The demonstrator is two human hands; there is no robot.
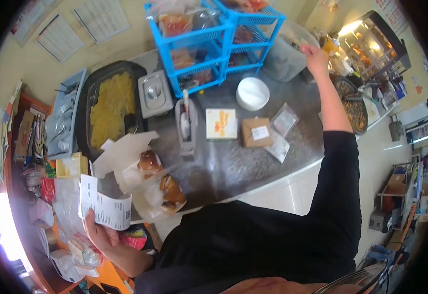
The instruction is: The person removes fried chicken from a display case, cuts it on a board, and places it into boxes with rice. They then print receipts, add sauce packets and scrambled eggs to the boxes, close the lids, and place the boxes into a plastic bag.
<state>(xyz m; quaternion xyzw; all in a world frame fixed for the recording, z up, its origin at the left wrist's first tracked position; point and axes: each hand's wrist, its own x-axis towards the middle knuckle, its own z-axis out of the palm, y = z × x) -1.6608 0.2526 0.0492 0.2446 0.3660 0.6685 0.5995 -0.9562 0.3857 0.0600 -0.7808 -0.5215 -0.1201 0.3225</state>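
In my left hand (101, 231) is a curled printed receipt (107, 209), gripped at its lower left edge. Just beyond it, an open white takeaway box (134, 177) holds browned buns (150, 164). My right arm stretches far out to the back right. There my right hand (317, 61) is closed at the rim of a translucent bin (285, 61); what its fingers hold, if anything, is too small to make out. Mid-counter stand a printed burger box (221, 123), a brown box (256, 131) with a label, a small clear packet (285, 120) and another paper slip (278, 148).
Blue stacked baskets (194, 36) with bagged goods rise at the back. A black tray (87, 100) of yellow food, a lidded metal container (155, 93), a metal holder (186, 127) and a white bowl (252, 93) share the metal counter (214, 179). A lit display case (370, 44) is at far right.
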